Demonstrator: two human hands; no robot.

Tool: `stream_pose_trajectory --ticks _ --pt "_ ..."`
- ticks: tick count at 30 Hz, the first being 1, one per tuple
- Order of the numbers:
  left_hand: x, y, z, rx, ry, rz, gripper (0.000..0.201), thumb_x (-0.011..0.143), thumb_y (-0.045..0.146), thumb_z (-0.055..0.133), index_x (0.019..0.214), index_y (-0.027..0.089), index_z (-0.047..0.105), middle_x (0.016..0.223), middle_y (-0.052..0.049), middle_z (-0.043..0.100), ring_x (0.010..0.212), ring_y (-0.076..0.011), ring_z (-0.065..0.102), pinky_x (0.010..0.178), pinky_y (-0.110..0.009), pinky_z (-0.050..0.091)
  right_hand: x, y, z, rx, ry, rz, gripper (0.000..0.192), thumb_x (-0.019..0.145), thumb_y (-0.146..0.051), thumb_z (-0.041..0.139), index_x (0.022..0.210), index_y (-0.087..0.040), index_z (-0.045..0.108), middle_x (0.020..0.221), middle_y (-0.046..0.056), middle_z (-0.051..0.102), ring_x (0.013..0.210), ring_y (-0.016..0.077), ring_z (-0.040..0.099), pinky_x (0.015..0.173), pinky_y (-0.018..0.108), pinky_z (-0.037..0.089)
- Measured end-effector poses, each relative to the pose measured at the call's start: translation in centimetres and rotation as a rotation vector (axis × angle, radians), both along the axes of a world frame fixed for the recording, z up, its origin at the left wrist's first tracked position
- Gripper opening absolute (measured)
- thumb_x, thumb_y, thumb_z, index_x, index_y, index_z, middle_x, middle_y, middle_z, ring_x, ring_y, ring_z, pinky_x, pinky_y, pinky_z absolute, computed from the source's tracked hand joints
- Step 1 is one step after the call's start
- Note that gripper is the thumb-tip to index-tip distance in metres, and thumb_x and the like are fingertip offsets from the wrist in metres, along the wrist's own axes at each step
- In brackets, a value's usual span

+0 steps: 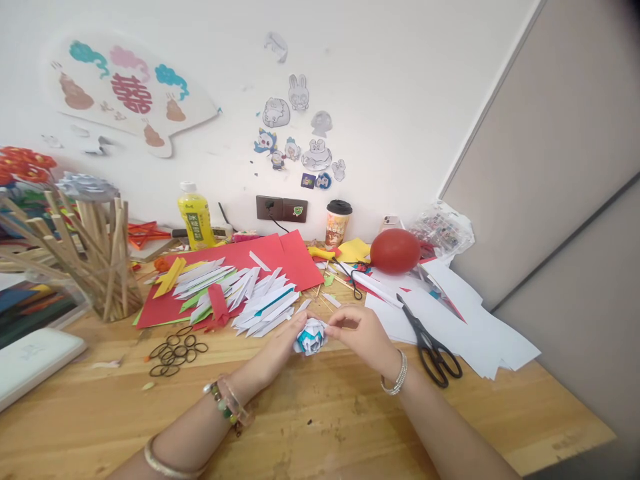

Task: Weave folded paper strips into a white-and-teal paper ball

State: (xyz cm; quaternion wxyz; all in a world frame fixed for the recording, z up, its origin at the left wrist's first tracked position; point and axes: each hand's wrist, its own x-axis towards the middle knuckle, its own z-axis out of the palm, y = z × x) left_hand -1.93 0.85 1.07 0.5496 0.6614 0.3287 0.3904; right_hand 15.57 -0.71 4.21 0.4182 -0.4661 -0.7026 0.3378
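Note:
A small folded-paper flower [313, 336], white with turquoise petals, is held over the front middle of the table. My left hand [284, 341] is closed around its left side. From the right, my right hand [361, 331] pinches at the flower's edge with thumb and forefinger; the other fingers curl in. Just behind the hands lies a pile of folded paper strips [267, 303], mostly white with some turquoise. A folded red paper piece [218, 305] rests on the pile's left part.
Black scissors [429, 343] lie right of my hands, beside white paper sheets [470, 333]. A red balloon [395, 251], a lidded cup [339, 225] and a yellow drink bottle [195, 217] stand behind. At left are black rubber bands [175, 351] and wooden sticks [107, 267].

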Motion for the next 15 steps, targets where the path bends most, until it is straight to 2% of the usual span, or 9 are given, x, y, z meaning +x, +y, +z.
stream_pose_trajectory --ticks 5,8,15 --pt "-0.04 0.01 0.07 0.003 0.008 -0.001 0.037 0.088 0.042 0.029 0.096 0.018 0.055 0.089 -0.004 0.056 0.086 -0.0186 0.049 0.082 -0.028 0.038 -0.06 0.02 -0.01 -0.042 0.025 -0.027 0.013 0.067 -0.028 0.067 0.064 -0.017 0.062 0.066 0.001 0.063 0.063 0.0137 0.059 0.061 0.025 0.047" --pt "-0.03 -0.04 0.05 0.009 0.006 0.003 0.036 0.087 0.042 0.030 0.094 0.018 0.056 0.088 -0.004 0.056 0.085 -0.0183 0.049 0.082 -0.027 0.038 -0.01 0.01 -0.07 -0.013 -0.010 -0.033 0.012 0.069 -0.028 0.064 0.066 -0.017 0.063 0.068 0.002 0.064 0.064 0.0139 0.059 0.060 0.024 0.047" --pt "-0.08 -0.13 -0.12 0.002 0.012 0.027 0.034 0.087 0.042 0.031 0.092 0.019 0.056 0.088 -0.003 0.056 0.086 -0.0183 0.049 0.082 -0.027 0.038 -0.02 -0.38 -0.21 0.378 -0.373 -0.050 0.014 0.080 -0.021 0.054 0.070 -0.020 0.063 0.069 0.001 0.063 0.068 0.0140 0.056 0.065 0.026 0.042"
